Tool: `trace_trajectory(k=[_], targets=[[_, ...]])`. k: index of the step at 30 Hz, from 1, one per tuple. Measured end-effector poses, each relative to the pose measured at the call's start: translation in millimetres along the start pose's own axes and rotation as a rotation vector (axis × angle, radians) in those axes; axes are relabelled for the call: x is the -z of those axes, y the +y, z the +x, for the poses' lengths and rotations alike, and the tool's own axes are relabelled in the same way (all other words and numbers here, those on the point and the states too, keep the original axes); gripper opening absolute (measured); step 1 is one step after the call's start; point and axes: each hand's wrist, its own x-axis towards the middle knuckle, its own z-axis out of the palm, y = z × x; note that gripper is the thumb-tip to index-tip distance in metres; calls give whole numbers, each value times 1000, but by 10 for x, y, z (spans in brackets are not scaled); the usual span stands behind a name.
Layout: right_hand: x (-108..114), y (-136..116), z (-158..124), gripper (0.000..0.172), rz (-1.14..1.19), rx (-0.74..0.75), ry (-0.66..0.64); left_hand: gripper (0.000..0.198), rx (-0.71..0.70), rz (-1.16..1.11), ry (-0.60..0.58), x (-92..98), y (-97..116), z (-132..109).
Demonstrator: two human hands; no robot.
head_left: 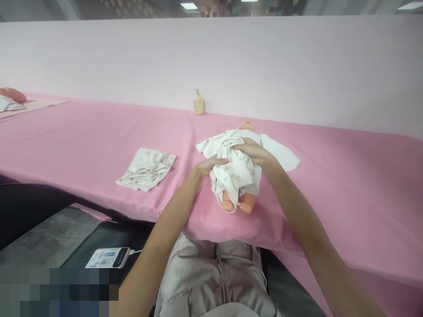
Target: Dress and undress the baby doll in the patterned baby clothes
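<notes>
A baby doll [247,206] lies on its back on the pink cover, its head toward the wall and its bare feet toward me. White cloth is spread under and around its upper body. Over the doll's body, my left hand [210,165] grips the left side of a bunched, patterned white garment [235,171], thumb on top. My right hand [253,150] is closed on the upper right part of the same garment. The garment's lower folds hang over the doll's legs, partly hiding them.
A folded patterned cloth [147,168] lies to the left on the pink-covered table [99,141]. A cream pump bottle [198,103] stands by the white wall. Part of another doll [13,94] shows at the far left. Below the table edge, a white device [108,257] rests on a black seat.
</notes>
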Motion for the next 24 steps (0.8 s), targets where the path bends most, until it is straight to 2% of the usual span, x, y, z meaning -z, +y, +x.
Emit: trace_trajectory(k=[4, 7, 9, 12, 15, 17, 19, 24], targets=[[28, -72, -124, 34, -58, -150, -8, 37, -111, -86, 37, -47, -17, 47], [61, -86, -159, 40, -74, -131, -159, 30, -178, -185, 60, -117, -25, 82], [74, -59, -131, 41, -48, -78, -192, 29, -175, -215, 50, -164, -26, 86], [76, 14, -40, 37, 97, -16, -87, 28, -130, -186, 18, -206, -31, 63], [62, 79, 43, 27, 206, -31, 21, 29, -100, -102, 28, -200, -50, 36], [54, 98, 63, 23, 230, -47, 44, 35, -107, -81, 41, -172, -66, 32], [54, 94, 46, 24, 226, -51, 2, 34, -134, -122, 63, -136, -79, 46], [83, 25, -68, 40, 44, -122, -248, 30, -196, -292, 101, -89, -93, 131]])
